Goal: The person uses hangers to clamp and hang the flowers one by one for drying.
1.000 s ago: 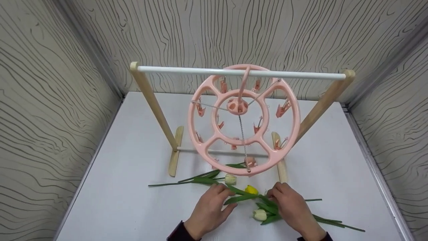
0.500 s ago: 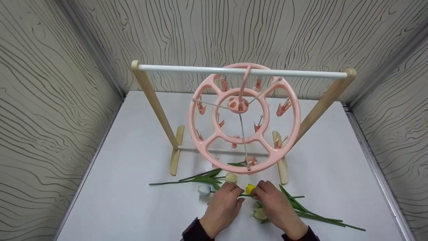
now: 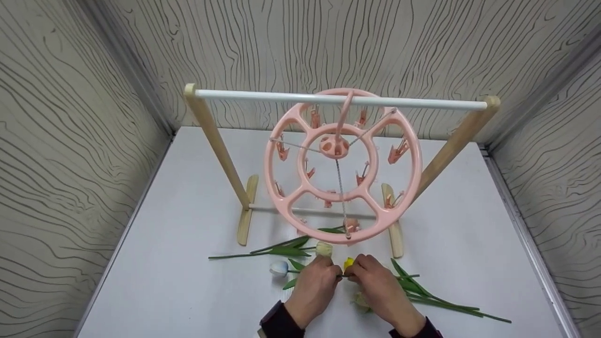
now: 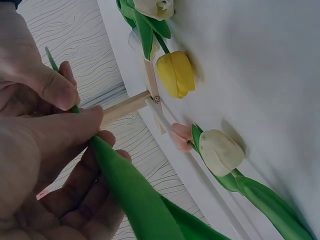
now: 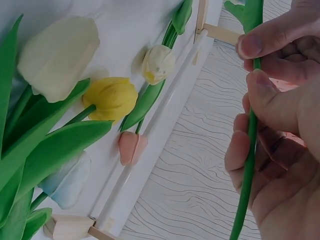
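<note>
A pale blue-and-white tulip [image 3: 279, 268] points left, its stem running between both hands. My left hand [image 3: 313, 288] pinches this stem just below the green leaf [image 4: 132, 192]. Close beside it, my right hand [image 3: 378, 288] grips the lower part of the stem [image 5: 248, 165] with thumb and fingers. In the head view a yellow tulip [image 3: 348, 263] lies just behind the fingertips. A cream tulip [image 3: 360, 302] is partly hidden under the right hand. Another cream tulip [image 3: 324, 249] lies behind the left hand.
A pink round clip hanger [image 3: 277, 188] hangs from a white bar [image 3: 249, 96] on a wooden stand [image 3: 216, 145] over the table. A pink tulip [image 3: 351, 225] lies below its front rim. Several green stems [image 3: 450, 306] spread rightward. Patterned panels [image 3: 253, 51] enclose the table.
The left hand has closed on the leafy stem, and both hands have come together. The blue-and-white tulip has come into view at the left and shifted slightly further left.
</note>
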`<control>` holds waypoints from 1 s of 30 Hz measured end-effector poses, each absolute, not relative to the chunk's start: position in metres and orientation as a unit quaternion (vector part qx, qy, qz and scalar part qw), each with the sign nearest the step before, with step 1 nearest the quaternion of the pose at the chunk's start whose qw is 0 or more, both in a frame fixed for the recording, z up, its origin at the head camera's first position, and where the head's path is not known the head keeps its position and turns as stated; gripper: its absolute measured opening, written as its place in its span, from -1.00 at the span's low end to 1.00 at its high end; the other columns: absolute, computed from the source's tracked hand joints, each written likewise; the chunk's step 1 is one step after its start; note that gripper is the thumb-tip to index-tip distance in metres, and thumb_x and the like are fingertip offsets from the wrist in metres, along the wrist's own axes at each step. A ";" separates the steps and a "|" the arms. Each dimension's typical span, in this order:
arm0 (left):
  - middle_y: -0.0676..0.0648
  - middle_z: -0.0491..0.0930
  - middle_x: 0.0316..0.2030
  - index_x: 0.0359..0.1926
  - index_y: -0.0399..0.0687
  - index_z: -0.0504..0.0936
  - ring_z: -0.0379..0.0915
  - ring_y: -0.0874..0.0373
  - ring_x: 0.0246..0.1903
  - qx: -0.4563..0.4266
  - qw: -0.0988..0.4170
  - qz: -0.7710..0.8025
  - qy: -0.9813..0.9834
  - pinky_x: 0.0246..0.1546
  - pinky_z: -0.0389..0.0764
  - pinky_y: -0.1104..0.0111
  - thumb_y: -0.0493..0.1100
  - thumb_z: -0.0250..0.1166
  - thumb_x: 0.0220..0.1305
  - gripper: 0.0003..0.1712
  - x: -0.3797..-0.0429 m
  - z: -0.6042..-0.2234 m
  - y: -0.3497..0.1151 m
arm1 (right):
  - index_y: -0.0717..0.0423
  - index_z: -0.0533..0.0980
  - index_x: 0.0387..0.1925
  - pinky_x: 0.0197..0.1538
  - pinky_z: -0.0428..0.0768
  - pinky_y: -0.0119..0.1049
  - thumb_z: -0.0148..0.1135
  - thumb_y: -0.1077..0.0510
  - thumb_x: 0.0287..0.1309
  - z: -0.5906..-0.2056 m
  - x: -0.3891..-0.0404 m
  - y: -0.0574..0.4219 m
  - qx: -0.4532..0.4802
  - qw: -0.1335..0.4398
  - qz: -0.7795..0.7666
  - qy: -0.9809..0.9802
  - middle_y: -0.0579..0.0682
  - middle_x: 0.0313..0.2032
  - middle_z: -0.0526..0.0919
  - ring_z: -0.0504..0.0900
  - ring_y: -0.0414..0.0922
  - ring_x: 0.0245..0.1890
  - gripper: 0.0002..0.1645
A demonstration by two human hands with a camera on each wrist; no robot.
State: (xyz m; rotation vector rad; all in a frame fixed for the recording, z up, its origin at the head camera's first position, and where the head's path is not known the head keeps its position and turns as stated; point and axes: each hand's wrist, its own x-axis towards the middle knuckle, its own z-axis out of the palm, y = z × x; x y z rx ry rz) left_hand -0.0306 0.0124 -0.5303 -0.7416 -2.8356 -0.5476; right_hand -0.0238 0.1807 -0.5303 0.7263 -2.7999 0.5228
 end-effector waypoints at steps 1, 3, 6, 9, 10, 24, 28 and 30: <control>0.15 0.53 -0.61 -0.55 0.10 0.69 0.40 0.32 -0.51 -0.250 0.084 -0.182 -0.947 -0.59 0.31 0.60 -0.17 0.39 -0.02 -0.94 -0.031 -0.530 0.012 | -0.15 0.60 -0.41 -0.39 0.47 -0.49 0.42 0.17 -0.15 -0.530 -0.023 0.181 0.247 0.115 0.179 -0.945 -0.30 -0.42 0.48 0.41 -0.37 -0.39 -0.80; 0.16 0.53 -0.63 -0.57 0.12 0.69 0.41 0.32 -0.52 -0.251 0.093 -0.184 -0.946 -0.59 0.33 0.59 -0.16 0.39 -0.03 -0.93 -0.031 -0.530 0.009 | -0.16 0.62 -0.40 -0.32 0.48 -0.48 0.44 0.15 -0.17 -0.528 -0.021 0.181 0.253 0.157 0.189 -0.936 -0.29 -0.40 0.51 0.43 -0.36 -0.36 -0.79; 0.17 0.56 -0.60 -0.54 0.14 0.71 0.45 0.34 -0.51 -0.243 0.090 -0.200 -0.945 -0.56 0.39 0.58 -0.14 0.40 -0.04 -0.96 -0.033 -0.528 0.004 | -0.13 0.64 -0.36 -0.18 0.46 -0.50 0.48 0.14 -0.22 -0.525 -0.015 0.184 0.259 0.224 0.226 -0.912 -0.25 -0.34 0.54 0.47 -0.33 -0.28 -0.73; 0.19 0.61 -0.56 -0.48 0.15 0.73 0.48 0.36 -0.49 -0.232 0.065 -0.232 -0.943 -0.50 0.45 0.58 -0.15 0.40 -0.03 -0.95 -0.034 -0.525 -0.002 | -0.07 0.65 -0.32 -0.14 0.46 -0.60 0.51 0.19 -0.29 -0.522 -0.007 0.189 0.258 0.258 0.302 -0.881 -0.23 -0.31 0.57 0.51 -0.33 -0.26 -0.65; 0.19 0.62 -0.55 -0.46 0.15 0.73 0.49 0.37 -0.48 -0.228 0.055 -0.242 -0.941 -0.48 0.46 0.58 -0.16 0.39 -0.02 -0.94 -0.033 -0.524 -0.005 | -0.05 0.65 -0.32 -0.17 0.48 -0.63 0.52 0.21 -0.31 -0.522 -0.004 0.191 0.251 0.258 0.332 -0.872 -0.24 -0.32 0.58 0.53 -0.34 -0.28 -0.64; 0.22 0.63 -0.50 -0.40 0.16 0.73 0.46 0.43 -0.45 -0.225 0.060 -0.348 -0.908 -0.43 0.45 0.66 -0.16 0.38 0.02 -0.91 -0.018 -0.509 -0.014 | 0.40 0.49 -0.13 -0.19 0.70 -0.35 0.26 0.32 0.03 -0.525 -0.003 0.215 0.023 0.036 0.689 -0.724 0.14 -0.23 0.66 0.69 -0.15 -0.26 -0.67; 0.20 0.64 -0.49 -0.40 0.14 0.73 0.46 0.45 -0.45 -0.217 0.061 -0.369 -0.902 -0.44 0.45 0.69 -0.17 0.38 0.02 -0.92 -0.017 -0.509 -0.012 | 0.48 0.44 -0.14 -0.18 0.69 -0.30 0.20 0.36 0.09 -0.519 -0.008 0.215 0.052 0.052 0.723 -0.687 0.07 -0.24 0.69 0.70 -0.13 -0.25 -0.70; 0.20 0.64 -0.48 -0.41 0.12 0.72 0.47 0.46 -0.44 -0.217 0.068 -0.374 -0.899 -0.44 0.45 0.70 -0.17 0.39 0.02 -0.92 -0.018 -0.510 -0.011 | 0.52 0.44 -0.17 -0.20 0.69 -0.26 0.16 0.40 0.10 -0.516 -0.011 0.213 0.071 0.064 0.736 -0.671 0.05 -0.27 0.71 0.72 -0.11 -0.27 -0.74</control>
